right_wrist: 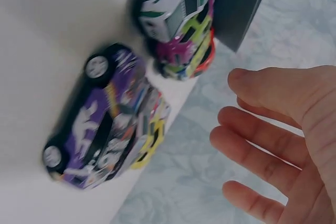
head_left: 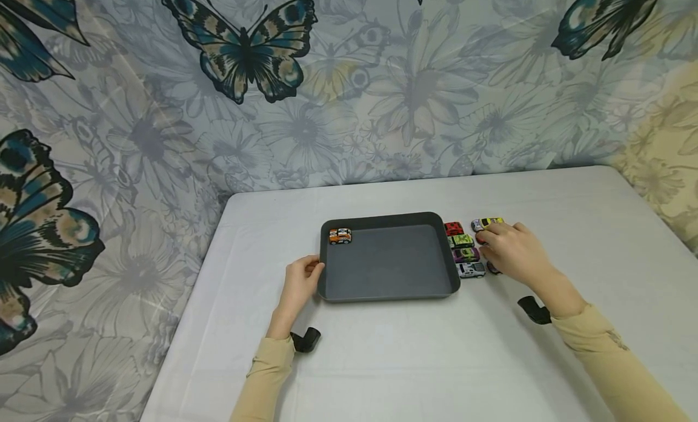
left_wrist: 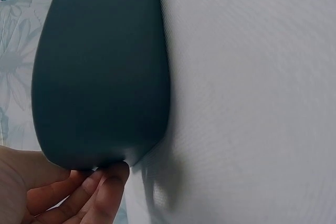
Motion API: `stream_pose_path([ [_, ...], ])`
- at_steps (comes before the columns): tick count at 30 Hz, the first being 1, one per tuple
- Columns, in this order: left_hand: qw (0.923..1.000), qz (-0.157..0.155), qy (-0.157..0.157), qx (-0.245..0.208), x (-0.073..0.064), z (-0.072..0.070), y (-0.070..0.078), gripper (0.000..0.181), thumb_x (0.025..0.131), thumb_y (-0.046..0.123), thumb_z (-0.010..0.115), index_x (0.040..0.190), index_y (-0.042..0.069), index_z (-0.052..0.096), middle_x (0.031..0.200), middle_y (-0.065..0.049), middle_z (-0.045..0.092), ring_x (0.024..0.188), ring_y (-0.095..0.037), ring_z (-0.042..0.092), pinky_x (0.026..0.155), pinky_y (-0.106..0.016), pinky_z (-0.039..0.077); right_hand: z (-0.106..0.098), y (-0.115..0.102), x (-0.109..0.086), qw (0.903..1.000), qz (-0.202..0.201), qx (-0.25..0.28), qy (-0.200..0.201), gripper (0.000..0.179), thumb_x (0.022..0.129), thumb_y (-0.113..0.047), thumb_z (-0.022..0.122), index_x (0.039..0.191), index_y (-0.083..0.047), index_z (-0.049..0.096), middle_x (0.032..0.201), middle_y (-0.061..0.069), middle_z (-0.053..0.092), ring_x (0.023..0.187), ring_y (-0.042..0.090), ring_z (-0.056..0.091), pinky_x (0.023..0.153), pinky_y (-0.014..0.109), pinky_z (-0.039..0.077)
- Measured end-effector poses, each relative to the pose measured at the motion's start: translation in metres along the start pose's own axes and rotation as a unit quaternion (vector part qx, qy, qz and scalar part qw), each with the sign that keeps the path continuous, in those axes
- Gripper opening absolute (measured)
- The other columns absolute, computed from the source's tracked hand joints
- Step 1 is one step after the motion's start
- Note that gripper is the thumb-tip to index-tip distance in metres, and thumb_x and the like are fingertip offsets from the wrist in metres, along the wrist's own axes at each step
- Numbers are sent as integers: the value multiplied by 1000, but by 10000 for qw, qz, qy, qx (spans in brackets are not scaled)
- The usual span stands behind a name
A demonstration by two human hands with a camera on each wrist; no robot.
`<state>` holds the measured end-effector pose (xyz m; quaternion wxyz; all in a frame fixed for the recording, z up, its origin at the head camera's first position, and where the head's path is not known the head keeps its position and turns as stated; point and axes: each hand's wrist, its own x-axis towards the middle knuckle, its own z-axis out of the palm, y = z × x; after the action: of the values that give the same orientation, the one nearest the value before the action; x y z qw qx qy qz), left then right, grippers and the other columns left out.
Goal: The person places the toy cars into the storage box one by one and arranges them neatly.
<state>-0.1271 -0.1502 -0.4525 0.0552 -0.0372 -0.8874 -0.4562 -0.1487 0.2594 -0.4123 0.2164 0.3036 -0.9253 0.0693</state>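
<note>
My left hand [head_left: 299, 284] pinches the left rim of a dark grey tray [head_left: 387, 264]; in the left wrist view, thumb and fingertips meet at the tray's end [left_wrist: 105, 72]. An orange toy car [head_left: 340, 236] sits in the tray's far left corner. My right hand [head_left: 515, 252] is over the toy cars right of the tray, partly hiding them. In the right wrist view its fingers [right_wrist: 257, 169] are loosely bent and apart, with nothing between them. Nearest to it are a purple toy car [right_wrist: 97, 121] and a yellow one [head_left: 485, 223].
Beside the tray's right rim stands a column of toy cars: red [head_left: 453, 228], green [head_left: 461, 241], purple and green [head_left: 466, 254], and white [head_left: 471, 269]. A white cloth covers the table [head_left: 392, 361]. Behind it hangs a butterfly-patterned fabric [head_left: 338, 131].
</note>
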Motion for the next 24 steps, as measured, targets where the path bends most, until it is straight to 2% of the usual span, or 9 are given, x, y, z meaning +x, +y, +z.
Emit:
stream_pose_path([
  [6, 10000, 23, -18, 19, 1, 0, 0, 23, 89, 3, 60, 107, -11, 63, 91, -19, 66, 80, -25, 63, 70, -32, 55, -3, 5, -13, 9997, 194, -30, -132, 25, 65, -3, 78, 88, 1, 69, 82, 13, 65, 75, 32, 61, 59, 45, 45],
  [24, 9999, 120, -18, 52, 1, 0, -2, 23, 89, 3, 60, 107, -11, 63, 91, -19, 66, 80, -26, 63, 70, -31, 55, -4, 19, -45, 9999, 110, -45, -73, 32, 57, -1, 78, 87, 3, 68, 78, 14, 64, 69, 31, 60, 49, 43, 43],
])
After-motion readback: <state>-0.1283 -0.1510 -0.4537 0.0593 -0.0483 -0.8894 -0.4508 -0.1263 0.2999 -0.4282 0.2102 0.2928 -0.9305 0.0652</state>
